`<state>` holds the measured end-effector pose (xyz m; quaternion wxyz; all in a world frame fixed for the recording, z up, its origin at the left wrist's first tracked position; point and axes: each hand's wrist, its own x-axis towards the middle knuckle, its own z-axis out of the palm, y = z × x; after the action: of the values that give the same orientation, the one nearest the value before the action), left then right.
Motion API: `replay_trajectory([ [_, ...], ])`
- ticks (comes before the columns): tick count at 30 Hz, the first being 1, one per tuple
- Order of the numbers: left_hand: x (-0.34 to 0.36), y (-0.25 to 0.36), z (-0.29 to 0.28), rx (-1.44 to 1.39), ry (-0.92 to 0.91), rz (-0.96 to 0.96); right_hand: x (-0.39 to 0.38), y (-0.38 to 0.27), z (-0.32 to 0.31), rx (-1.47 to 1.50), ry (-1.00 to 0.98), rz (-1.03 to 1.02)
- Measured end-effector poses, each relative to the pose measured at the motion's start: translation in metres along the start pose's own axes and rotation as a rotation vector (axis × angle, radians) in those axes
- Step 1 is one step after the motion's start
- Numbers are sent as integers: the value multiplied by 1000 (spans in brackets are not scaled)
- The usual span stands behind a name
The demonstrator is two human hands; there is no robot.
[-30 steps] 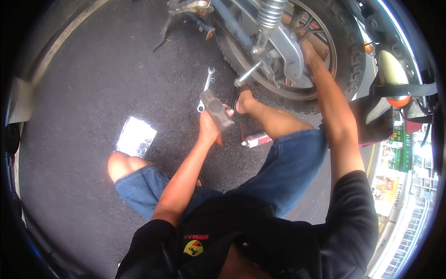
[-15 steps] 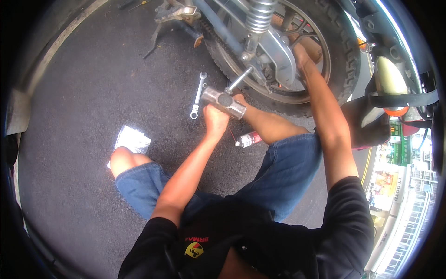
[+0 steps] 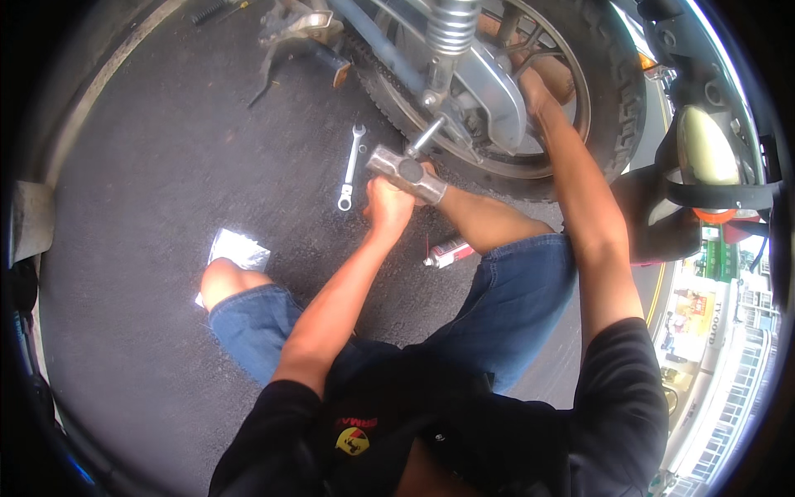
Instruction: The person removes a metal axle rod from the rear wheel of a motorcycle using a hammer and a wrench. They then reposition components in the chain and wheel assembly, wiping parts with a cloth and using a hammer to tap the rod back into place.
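Note:
My left hand (image 3: 387, 205) is closed around a hammer, its handle mostly hidden by the fist. The steel hammer head (image 3: 406, 175) lies right at the outer end of a metal axle rod (image 3: 426, 135), which sticks out from the hub side of a motorcycle's rear wheel (image 3: 571, 166). Whether head and rod touch, I cannot tell. My right arm reaches up along the wheel's right side, and my right hand (image 3: 532, 85) is in among the spokes by the rim. Its fingers are hidden there. Beside the hub are the grey swingarm (image 3: 494, 103) and a coil spring shock (image 3: 454, 29).
A combination wrench (image 3: 352, 166) lies on the asphalt left of the hammer. A spray can (image 3: 449, 252) rests by my right knee, and a silvery packet (image 3: 240, 250) by my left knee. Footpeg parts (image 3: 306, 37) jut out at the upper left; a turn signal (image 3: 706, 149) hangs right.
The hammer has moved slightly right and forward toward the rod, and less of the rod shows. My right hand stays at the wheel. The view has shifted a little.

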<state>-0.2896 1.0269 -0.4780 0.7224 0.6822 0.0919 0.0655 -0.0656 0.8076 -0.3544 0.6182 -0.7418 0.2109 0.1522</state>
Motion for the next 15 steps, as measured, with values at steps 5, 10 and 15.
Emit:
replay_trajectory([
  [5, -12, -17, -1, -220, 164, 16, 12, 4, -6, -139, 34, -205],
  [10, 16, -31, 8, 89, 22, -11, -3, 4, -2, -266, 122, -383],
  [15, 13, -43, 9, -102, 89, 12, -3, 0, 3, -70, 74, -156],
])
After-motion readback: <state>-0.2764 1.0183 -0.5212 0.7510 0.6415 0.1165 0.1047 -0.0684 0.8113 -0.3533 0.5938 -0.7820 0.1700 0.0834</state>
